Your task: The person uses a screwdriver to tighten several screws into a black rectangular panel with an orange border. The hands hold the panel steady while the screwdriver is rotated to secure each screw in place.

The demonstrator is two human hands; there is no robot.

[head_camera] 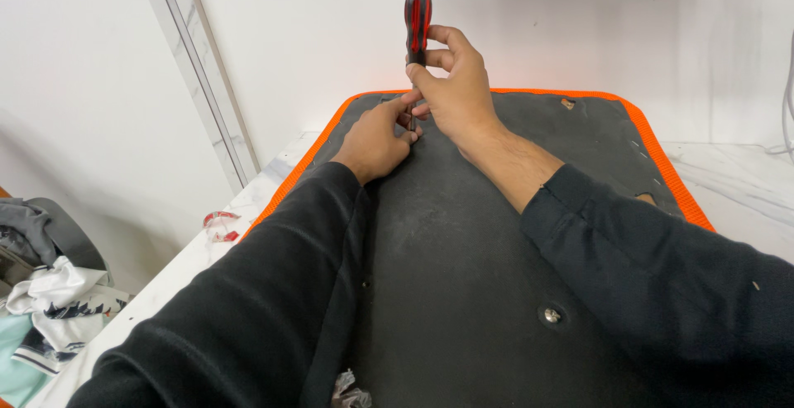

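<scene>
A black and red screwdriver stands upright near the far edge of a black padded panel with an orange rim. My right hand is closed around the lower part of its handle. My left hand rests on the panel just to the left, its fingertips pinched around the shaft close to the tip. The tip itself is hidden behind my fingers. A round metal fastener sits in the panel nearer to me.
The panel lies on a white marble-look table against a white wall. A small red and clear piece lies at the table's left edge. Crumpled clothes are piled lower left. A scrap of foil lies at the near edge.
</scene>
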